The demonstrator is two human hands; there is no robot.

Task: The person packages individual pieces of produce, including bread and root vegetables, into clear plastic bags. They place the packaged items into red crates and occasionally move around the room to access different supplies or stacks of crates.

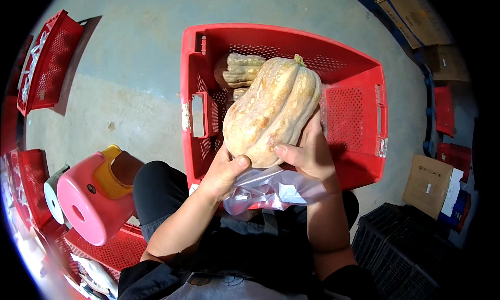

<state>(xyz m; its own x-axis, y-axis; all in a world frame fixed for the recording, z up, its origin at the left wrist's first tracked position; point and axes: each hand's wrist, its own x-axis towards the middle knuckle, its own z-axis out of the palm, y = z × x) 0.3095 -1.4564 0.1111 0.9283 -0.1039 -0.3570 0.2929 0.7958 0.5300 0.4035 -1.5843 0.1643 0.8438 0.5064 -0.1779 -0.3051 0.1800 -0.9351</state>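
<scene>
A large ribbed tan pumpkin [271, 112] is held between both my hands over a red plastic crate [281, 28]. My left hand [224, 171] grips its lower left end, thumb on top. Along its lower right side lies my right hand [310, 151], with the fingers partly hidden beneath. A clear plastic bag [269, 188] hangs between my wrists, just below the pumpkin and over the crate's near rim. Another pumpkin [244, 69] rests in the crate's far left part, and a piece of a further one [239, 93] shows under the held pumpkin.
Pink stool [80, 198] and yellow stool [113, 175] stand at my left beside a red basket [125, 243]. Another red crate [58, 66] with plastic bags sits further left. Black crates [394, 249] and a cardboard box [427, 185] are at my right. More boxes [414, 15] are stacked far right.
</scene>
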